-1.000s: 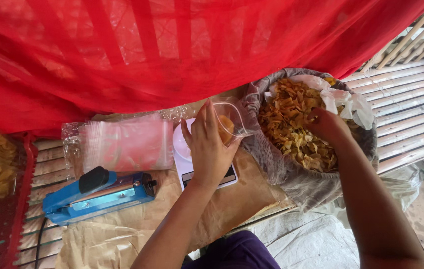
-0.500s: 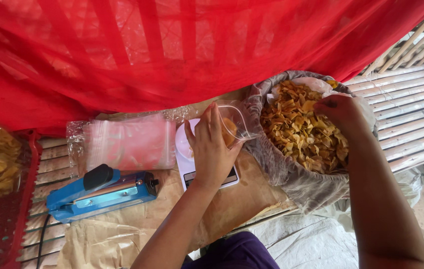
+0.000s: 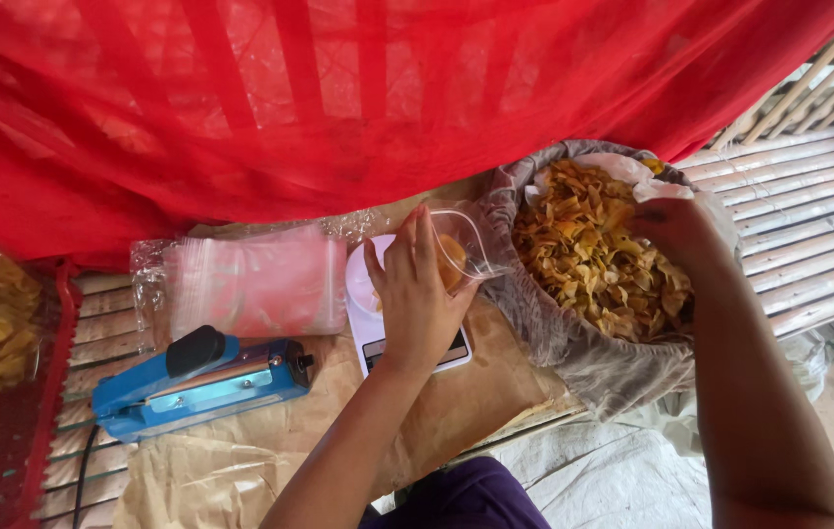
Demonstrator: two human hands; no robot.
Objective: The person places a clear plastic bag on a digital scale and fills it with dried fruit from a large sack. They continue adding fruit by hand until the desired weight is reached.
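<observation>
1. Left hand (image 3: 417,294) grips a small clear plastic bag (image 3: 461,257), mouth held open, above a white kitchen scale (image 3: 378,323) on the tabletop (image 3: 476,402).
2. The bag holds only a few orange-yellow chips at its bottom (filling judged as barely begun).
3. Right hand (image 3: 673,227) is down among the chips in the big lined basket (image 3: 573,353); fingers curled, but whether they hold chips I cannot tell.
4. The basket of fried chips (image 3: 593,260) is nearly full, so most of the stock is unpacked.
5. A stack of empty clear bags (image 3: 255,284) lies unused left of the scale.
6. The blue heat sealer (image 3: 201,382) sits untouched, arm down; sealing is not yet done for this bag.
</observation>
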